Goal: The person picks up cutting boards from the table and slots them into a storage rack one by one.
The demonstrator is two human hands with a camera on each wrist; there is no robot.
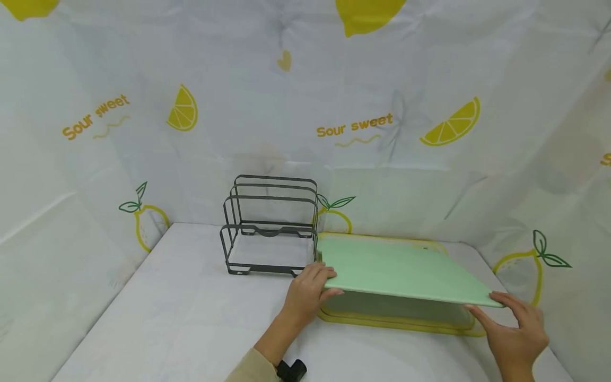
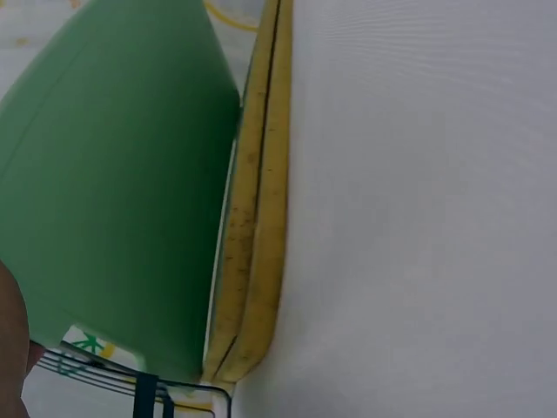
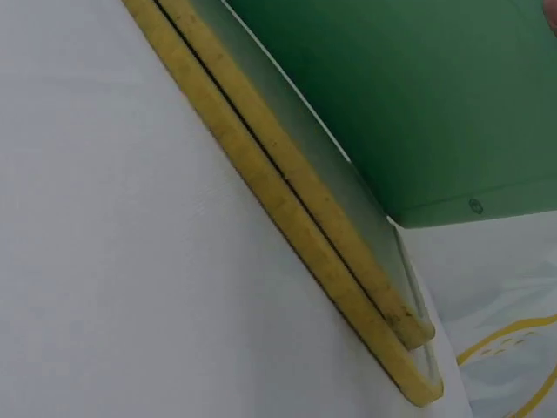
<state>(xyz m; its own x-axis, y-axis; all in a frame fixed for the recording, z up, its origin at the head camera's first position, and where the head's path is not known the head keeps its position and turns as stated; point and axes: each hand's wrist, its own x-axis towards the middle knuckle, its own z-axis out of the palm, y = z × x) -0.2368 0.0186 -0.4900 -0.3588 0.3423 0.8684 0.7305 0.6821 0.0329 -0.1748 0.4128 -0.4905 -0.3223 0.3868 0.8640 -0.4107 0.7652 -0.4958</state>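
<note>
Both hands hold a light green cutting board (image 1: 401,265) with its near edge raised and its far side low. My left hand (image 1: 307,292) pinches the near left corner, fingers on top and thumb beneath. At the near right corner, my right hand (image 1: 517,329) grips the edge between thumb and fingers. Under the tilted board lie two stacked boards (image 1: 396,322) with yellow rims. The left wrist view shows the green board's underside (image 2: 113,192) leaning away from the yellow rims (image 2: 252,226). From the right wrist, the stack's rims (image 3: 278,174) show a narrow gap between them.
A black wire rack (image 1: 269,268) with several upright loops stands just left of the boards, near my left hand. White cloth printed with lemons (image 1: 448,124) hangs behind and at both sides of the white table (image 1: 181,318).
</note>
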